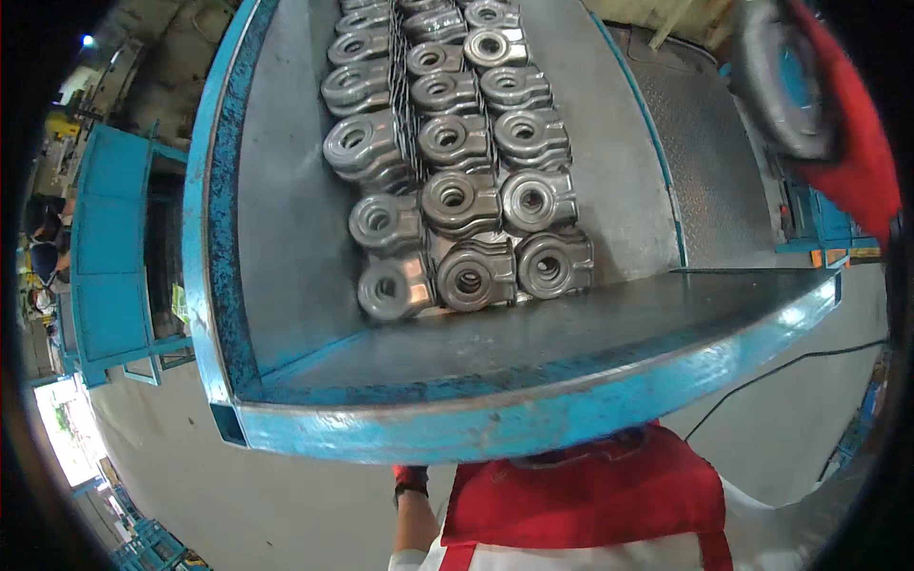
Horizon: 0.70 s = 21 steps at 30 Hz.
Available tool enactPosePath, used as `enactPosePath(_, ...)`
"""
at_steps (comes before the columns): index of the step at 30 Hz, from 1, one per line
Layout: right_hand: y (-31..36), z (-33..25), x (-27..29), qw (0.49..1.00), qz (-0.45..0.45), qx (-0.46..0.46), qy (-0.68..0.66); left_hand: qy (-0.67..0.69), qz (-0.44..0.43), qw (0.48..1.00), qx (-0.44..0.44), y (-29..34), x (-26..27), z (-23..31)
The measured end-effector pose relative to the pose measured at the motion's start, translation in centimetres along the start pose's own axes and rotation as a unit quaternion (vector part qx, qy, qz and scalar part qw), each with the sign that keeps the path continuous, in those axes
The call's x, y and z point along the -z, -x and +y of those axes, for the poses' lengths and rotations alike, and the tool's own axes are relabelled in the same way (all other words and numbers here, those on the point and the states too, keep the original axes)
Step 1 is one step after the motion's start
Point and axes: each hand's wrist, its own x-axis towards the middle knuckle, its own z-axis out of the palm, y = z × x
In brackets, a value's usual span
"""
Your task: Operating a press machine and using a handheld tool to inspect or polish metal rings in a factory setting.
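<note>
At the upper right, my right hand (862, 152) in a red glove is closed on a grey ring-ended metal part (762, 86). The part is close to the camera and blurred, and it hides most of the fingers. My left hand (410, 478), also red-gloved, is low beside my body, just under the front rim of the blue bin (533, 428). That rim covers its fingers. Inside the bin stand rows of stacked metal parts (457, 200), each with a round holed end and a short flat neck.
The bin's side walls rise left and right of the stacks. A blue cabinet (114, 247) stands at the far left. A black cable (800, 360) runs across the floor at the right. Beyond the bin's right side is a textured metal plate (714, 162). A red apron (581, 495) hangs on my front.
</note>
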Motion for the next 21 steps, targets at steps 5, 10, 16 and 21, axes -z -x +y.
enactPosePath(5,-6.1,-1.8,-9.6,0.997,-0.007,0.073,0.013,-0.05,-0.028,0.998,0.014,-0.7,-2.5,2.4)
enactPosePath(10,-13.0,-7.7,-15.9,0.981,-0.117,0.105,-0.115,-0.056,-0.03,0.997,0.031,-0.8,-3.4,2.0)
enactPosePath(16,-18.5,-14.9,-22.2,0.961,-0.11,0.14,-0.21,-0.051,-0.041,0.997,0.05,-1.1,-3.9,0.2)
enactPosePath(21,-21.9,-18.9,-25.1,0.963,-0.095,0.151,-0.203,-0.041,-0.051,0.996,0.066,-1.9,-4.1,-1.4)
